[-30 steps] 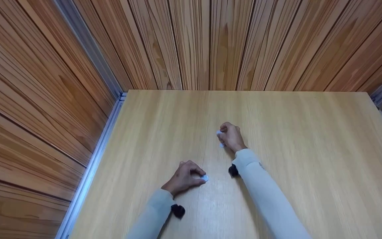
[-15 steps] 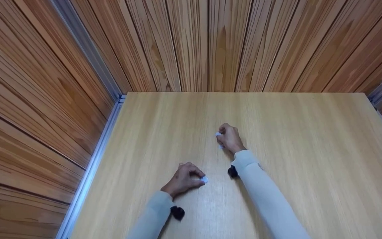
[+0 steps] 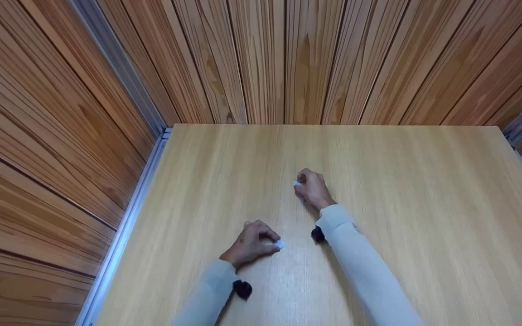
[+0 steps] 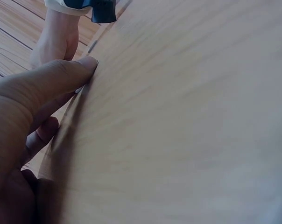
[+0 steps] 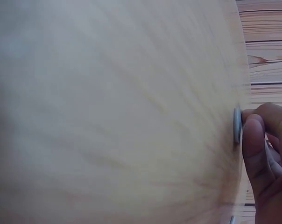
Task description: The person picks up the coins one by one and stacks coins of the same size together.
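Note:
Thumb and forefinger of my left hand [image 3: 253, 242] hold the edge of a small white disc [image 3: 279, 244] lying low at the table. From the left wrist, only a thin pale edge of that disc shows past the thumb [image 4: 66, 74]. Farther up the table, my right hand [image 3: 314, 189] has its thumb and forefinger tips together at another small round disc [image 3: 296, 183]. This disc appears flat on the surface in the right wrist view, grey and thick-edged [image 5: 236, 125]; the fingertips meet at its upper side. A further pale piece [image 3: 302, 199] peeks out below the right hand, mostly hidden.
The light wooden table [image 3: 401, 190] is bordered by a metal rail [image 3: 129, 217] at its left side. Wood-plank walls [image 3: 261, 59] rise behind and to the left. A black wrist device [image 3: 243, 289] hangs below the left sleeve, another black device [image 3: 318, 234] below the right.
The right hand has shifted very slightly left, and less of the disc at its fingertips shows. The left hand keeps its hold on its disc, practically unmoved.

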The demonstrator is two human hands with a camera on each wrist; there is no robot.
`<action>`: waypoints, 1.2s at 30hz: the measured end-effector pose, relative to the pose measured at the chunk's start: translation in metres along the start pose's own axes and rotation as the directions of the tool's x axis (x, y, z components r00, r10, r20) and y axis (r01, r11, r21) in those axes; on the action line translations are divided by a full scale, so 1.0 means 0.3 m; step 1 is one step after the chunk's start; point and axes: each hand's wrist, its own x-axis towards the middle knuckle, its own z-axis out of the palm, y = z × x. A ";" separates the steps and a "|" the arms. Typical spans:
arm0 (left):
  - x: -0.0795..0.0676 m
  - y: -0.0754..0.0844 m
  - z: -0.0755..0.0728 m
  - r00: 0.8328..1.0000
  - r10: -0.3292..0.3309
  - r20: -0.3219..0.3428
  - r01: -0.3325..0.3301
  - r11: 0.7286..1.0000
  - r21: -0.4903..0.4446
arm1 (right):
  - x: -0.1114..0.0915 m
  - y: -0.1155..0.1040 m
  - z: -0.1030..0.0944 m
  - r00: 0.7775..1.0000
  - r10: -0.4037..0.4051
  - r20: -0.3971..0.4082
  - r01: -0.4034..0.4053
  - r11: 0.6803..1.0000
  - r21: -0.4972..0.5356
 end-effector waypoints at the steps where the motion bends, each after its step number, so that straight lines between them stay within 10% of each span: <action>1: 0.001 0.000 0.000 1.000 0.002 0.000 -0.002 1.000 0.003 | 0.000 -0.002 0.000 1.000 -0.001 0.005 0.001 1.000 -0.016; 36: -0.002 -0.002 -0.005 1.000 -0.009 0.007 0.009 1.000 -0.004 | -0.123 -0.020 0.026 0.988 -0.115 0.108 0.122 0.991 -0.057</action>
